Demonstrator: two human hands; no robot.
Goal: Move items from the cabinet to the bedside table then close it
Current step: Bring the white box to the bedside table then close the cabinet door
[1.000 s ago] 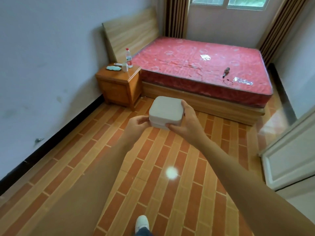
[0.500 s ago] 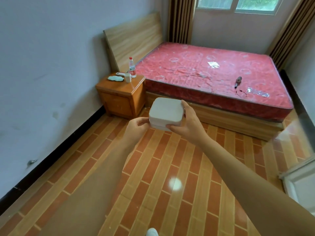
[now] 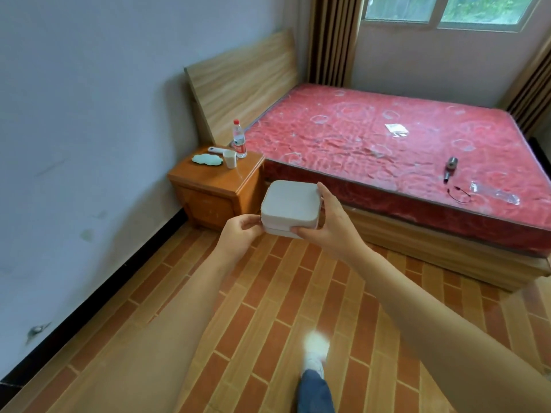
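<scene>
the white box (image 3: 290, 204) is flat, lid side up, nearly square so no long way shows, with round corners and a line around its side. the left hand (image 3: 238, 238) and right hand (image 3: 329, 228) grip it from each side, fingers curled on its edges, maybe underneath too. it is in the air, in front of the bedside table (image 3: 214, 186).

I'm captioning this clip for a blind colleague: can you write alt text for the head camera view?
Two bare hands, left hand and right hand, hold a white box above a brick-patterned floor, facing a wooden bedside table that carries a water bottle, a cup and a pale green item. A red mattress lies beside it.
</scene>
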